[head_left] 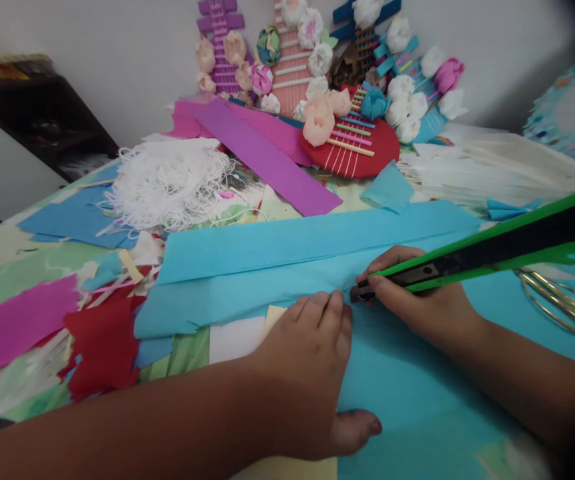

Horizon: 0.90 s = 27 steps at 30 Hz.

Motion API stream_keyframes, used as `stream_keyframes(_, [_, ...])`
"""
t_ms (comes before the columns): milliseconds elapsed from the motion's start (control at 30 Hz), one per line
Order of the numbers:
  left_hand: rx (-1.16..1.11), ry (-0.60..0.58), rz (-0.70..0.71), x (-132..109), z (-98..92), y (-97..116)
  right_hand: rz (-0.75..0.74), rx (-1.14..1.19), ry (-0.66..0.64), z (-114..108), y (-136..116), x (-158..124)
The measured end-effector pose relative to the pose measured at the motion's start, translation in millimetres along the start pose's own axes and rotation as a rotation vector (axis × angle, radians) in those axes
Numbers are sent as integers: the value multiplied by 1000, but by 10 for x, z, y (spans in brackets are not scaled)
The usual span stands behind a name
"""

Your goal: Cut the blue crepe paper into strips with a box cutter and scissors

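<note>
Light blue paper (407, 380) lies across the table under both hands, with a folded blue strip (267, 247) along its far side. My left hand (312, 373) presses flat on the paper near the middle, thumb spread towards the right. Just to its right, my right hand (417, 300) is closed around the front end of a green and black utility knife (492, 243). The dark tip of the knife touches or nearly touches the blue paper beside my left fingertips; the blade itself cannot be made out.
Gold-handled scissors (562, 300) lie at the right. Behind are a purple strip (272, 160), a heap of white string (167, 180) and decorated pieces with paper flowers (350, 143). Red scraps (102, 340) and a magenta sheet (22, 327) lie at the left.
</note>
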State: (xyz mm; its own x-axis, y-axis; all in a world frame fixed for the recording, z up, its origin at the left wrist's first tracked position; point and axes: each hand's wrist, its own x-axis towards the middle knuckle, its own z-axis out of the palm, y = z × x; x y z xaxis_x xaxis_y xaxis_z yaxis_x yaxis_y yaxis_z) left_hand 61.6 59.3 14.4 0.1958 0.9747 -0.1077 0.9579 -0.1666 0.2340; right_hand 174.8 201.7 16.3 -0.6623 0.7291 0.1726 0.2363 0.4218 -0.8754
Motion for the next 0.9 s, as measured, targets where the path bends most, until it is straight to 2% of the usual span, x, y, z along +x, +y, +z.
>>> stream_keyframes(233, [-5, -23, -9, 8, 8, -7, -77, -138, -58, 4, 0, 40])
stream_keyframes(400, [3, -44, -9, 10, 0, -7, -81, -63, -37, 13, 1, 33])
stream_keyframes(567, [39, -12, 10, 4, 0, 0, -26, 61, 13, -8, 12, 7])
stream_keyframes(800, [48, 12, 10, -7, 14, -4, 9, 57, -66, -19, 29, 26])
stream_keyframes(900, [44, 30, 4, -3, 29, -6, -23, -21, -67, -17, 15, 37])
